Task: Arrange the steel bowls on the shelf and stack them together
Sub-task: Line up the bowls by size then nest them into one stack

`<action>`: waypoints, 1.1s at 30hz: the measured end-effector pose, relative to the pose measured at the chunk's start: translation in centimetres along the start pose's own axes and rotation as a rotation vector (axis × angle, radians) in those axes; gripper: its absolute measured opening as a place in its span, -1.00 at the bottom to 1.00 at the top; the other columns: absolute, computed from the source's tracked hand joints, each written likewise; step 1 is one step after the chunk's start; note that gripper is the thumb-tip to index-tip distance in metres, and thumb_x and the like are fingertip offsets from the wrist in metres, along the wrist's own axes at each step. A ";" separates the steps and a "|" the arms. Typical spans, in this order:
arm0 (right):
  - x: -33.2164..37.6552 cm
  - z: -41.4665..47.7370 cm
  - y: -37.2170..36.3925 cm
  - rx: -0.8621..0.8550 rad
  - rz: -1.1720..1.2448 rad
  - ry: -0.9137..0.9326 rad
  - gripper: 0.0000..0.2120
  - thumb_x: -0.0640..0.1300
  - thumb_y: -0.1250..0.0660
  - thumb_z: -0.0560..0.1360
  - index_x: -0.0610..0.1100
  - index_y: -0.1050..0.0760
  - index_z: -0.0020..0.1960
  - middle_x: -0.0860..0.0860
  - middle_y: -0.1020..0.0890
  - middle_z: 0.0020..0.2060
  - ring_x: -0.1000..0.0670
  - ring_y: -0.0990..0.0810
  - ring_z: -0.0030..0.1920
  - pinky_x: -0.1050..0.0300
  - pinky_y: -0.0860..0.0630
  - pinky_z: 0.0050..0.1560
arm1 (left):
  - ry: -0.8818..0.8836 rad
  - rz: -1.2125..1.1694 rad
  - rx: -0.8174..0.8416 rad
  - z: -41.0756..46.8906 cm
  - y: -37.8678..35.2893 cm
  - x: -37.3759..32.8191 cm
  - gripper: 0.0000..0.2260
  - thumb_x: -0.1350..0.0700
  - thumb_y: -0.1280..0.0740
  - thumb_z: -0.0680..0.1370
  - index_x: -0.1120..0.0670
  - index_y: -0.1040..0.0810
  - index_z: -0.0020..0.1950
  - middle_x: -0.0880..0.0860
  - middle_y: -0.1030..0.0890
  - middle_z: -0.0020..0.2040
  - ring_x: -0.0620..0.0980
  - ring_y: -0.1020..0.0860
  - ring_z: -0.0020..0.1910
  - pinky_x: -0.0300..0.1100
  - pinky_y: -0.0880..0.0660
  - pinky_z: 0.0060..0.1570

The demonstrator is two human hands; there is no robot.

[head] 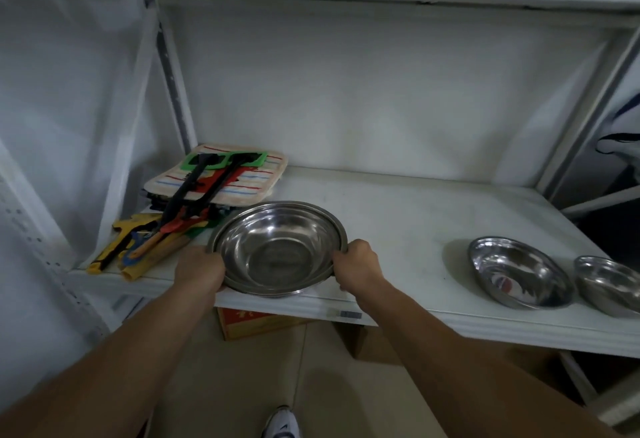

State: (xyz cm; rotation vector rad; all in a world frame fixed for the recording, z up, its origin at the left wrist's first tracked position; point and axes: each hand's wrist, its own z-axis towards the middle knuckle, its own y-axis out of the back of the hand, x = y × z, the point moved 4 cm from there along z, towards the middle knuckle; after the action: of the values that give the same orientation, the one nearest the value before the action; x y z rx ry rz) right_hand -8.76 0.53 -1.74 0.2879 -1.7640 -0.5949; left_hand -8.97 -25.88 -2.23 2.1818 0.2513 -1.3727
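Observation:
A stack of large steel bowls (277,247) rests on the white shelf (415,216), at its front edge left of the middle. My left hand (199,269) grips the stack's left rim and my right hand (358,264) grips its right rim. Two smaller steel bowls stand apart on the right: one (517,276) near the front edge, another (609,287) cut off by the frame's right side. Both sit upright and do not touch the stack.
Striped cloth pads (221,181) with black-handled cleaning tools (194,202) and yellow packaged items (138,243) fill the shelf's left end, close to the stack. A shelf board runs overhead. Below the shelf stands an orange carton (249,321); my shoe (282,422) shows on the floor.

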 end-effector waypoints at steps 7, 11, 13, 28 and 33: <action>-5.4 -0.5 10.3 -0.217 -0.022 -0.028 -0.81 -0.22 -0.19 0.59 -0.19 -0.41 -0.21 -0.04 -0.46 -0.35 -0.02 -0.40 -0.37 0.15 -0.34 -0.37 | -0.194 0.000 0.229 -5.6 -9.4 -3.5 -0.79 0.29 -0.25 0.54 0.14 -0.69 -0.06 0.20 -0.72 -0.11 0.20 -0.70 -0.11 0.15 -0.69 -0.04; -8.4 -0.7 14.7 -0.266 -0.007 -0.081 -0.82 -0.25 -0.20 0.59 -0.24 -0.48 -0.17 -0.09 -0.50 -0.34 -0.06 -0.46 -0.33 0.05 -0.44 -0.29 | -0.204 -0.011 0.321 -8.1 -14.2 -3.9 -0.74 0.34 -0.18 0.52 0.21 -0.67 -0.01 0.27 -0.70 -0.06 0.27 -0.69 -0.06 0.22 -0.67 0.00; -9.6 -0.6 15.8 -0.267 0.013 -0.118 -0.82 -0.26 -0.20 0.59 -0.28 -0.53 -0.10 -0.10 -0.55 -0.31 -0.06 -0.51 -0.31 0.05 -0.47 -0.29 | -0.204 0.006 0.338 -8.3 -15.8 -3.6 -0.73 0.34 -0.17 0.51 0.17 -0.66 -0.07 0.28 -0.70 -0.05 0.29 -0.69 -0.05 0.26 -0.65 0.01; -11.2 -0.4 16.7 -0.317 0.081 -0.085 -0.69 -0.06 -0.18 0.61 -0.27 -0.58 -0.04 -0.18 -0.68 -0.15 -0.19 -0.66 -0.15 -0.19 -0.68 -0.02 | -0.448 0.352 0.010 -9.4 -16.5 -4.1 -0.61 0.07 -0.24 0.64 0.20 -0.48 0.43 0.25 -0.54 0.37 0.31 -0.52 0.31 0.12 -0.50 0.23; -13.8 -3.4 22.4 -0.474 0.142 -0.060 -0.76 -0.15 -0.18 0.58 -0.21 -0.61 -0.02 -0.13 -0.68 -0.21 -0.12 -0.65 -0.21 -0.11 -0.67 -0.18 | -1.106 0.132 0.144 -21.8 -18.5 -6.5 -0.84 0.14 -0.30 0.63 0.12 -0.63 0.14 0.08 -0.68 -0.05 0.06 -0.65 -0.12 0.00 -0.60 -0.11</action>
State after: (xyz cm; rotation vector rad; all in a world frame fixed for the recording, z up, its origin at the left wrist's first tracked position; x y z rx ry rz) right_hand 0.88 25.27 -0.62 -0.1838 -1.6267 -0.9007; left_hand -2.98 2.11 4.29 1.2022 -0.4054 -2.2963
